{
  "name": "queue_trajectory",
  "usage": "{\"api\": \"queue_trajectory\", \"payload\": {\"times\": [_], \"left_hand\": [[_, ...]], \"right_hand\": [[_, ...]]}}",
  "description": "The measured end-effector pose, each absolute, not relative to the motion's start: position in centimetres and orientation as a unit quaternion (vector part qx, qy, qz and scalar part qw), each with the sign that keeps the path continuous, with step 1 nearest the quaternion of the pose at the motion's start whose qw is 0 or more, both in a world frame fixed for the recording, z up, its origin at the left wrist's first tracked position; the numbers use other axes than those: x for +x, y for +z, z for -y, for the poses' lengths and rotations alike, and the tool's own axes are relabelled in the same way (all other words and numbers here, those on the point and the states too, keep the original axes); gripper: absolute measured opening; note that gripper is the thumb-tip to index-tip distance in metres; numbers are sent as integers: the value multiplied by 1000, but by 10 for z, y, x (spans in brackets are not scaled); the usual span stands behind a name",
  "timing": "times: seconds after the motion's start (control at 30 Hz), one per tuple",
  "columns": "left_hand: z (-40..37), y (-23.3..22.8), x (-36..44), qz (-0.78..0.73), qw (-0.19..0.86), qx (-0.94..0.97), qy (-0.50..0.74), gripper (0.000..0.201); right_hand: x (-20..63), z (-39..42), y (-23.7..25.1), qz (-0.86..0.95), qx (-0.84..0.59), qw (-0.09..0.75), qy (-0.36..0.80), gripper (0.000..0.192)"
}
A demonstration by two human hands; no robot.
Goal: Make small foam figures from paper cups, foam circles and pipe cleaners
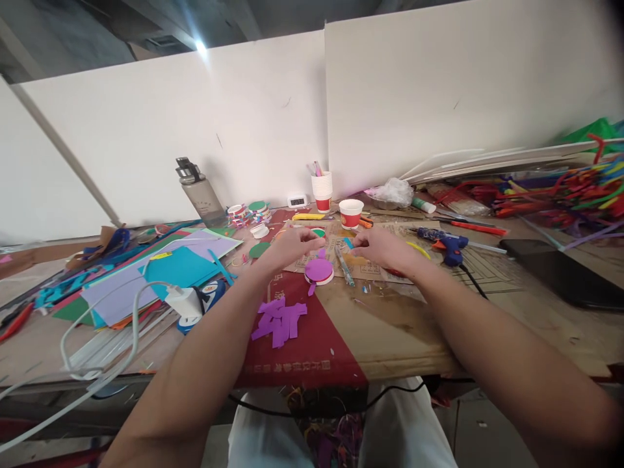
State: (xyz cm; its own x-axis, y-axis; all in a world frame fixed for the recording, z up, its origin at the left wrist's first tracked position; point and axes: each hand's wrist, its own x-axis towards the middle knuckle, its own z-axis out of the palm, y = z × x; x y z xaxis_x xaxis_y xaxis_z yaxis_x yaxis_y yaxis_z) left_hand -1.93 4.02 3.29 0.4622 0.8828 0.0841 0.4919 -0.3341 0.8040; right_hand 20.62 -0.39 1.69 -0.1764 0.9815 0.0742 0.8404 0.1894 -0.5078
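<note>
The person's left hand and right hand were stretched out over the desk, near each other but apart. The fingers of both were curled in; the left seemed to pinch something tiny, though what it was could not be told. The right, too, was closed loosely, with any hold hidden.

Just below the gap between the hands, at six o'clock, lay a purple paper disc on a white-rimmed round base, flat and already cut to shape. Judging from this, the cutting looked done and decorating remained.

Further toward six o'clock sat a loose heap of purple paper strips, none yet attached. A thin pen lay beside the disc.

At twelve o'clock stood a red-and-white paper cup. At three o'clock rested a blue glue gun. At nine o'clock were sheets of coloured paper and a white charger; at eleven o'clock, a water bottle.
</note>
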Motion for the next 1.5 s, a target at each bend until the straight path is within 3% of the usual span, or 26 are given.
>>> {"api": "queue_trajectory", "payload": {"times": [0.1,0.27,0.77,1.07,1.4,1.5], "left_hand": [[-41,39,-28,-447,296,827,168,29],[-35,39,-26,-442,276,851,60,31],[-37,32,-21,-484,284,826,41,42],[-39,29,-23,-499,272,822,26,38],[-37,32,-19,-509,244,825,28,42],[-41,29,-20,-507,270,813,90,40]], "right_hand": [[209,3,16,749,-616,168,175,19],[205,2,11,755,-622,127,162,17],[200,1,12,762,-633,61,126,18],[208,-7,6,753,-644,92,102,21],[194,-1,12,749,-624,204,85,20],[191,1,13,752,-614,220,94,19]]}}
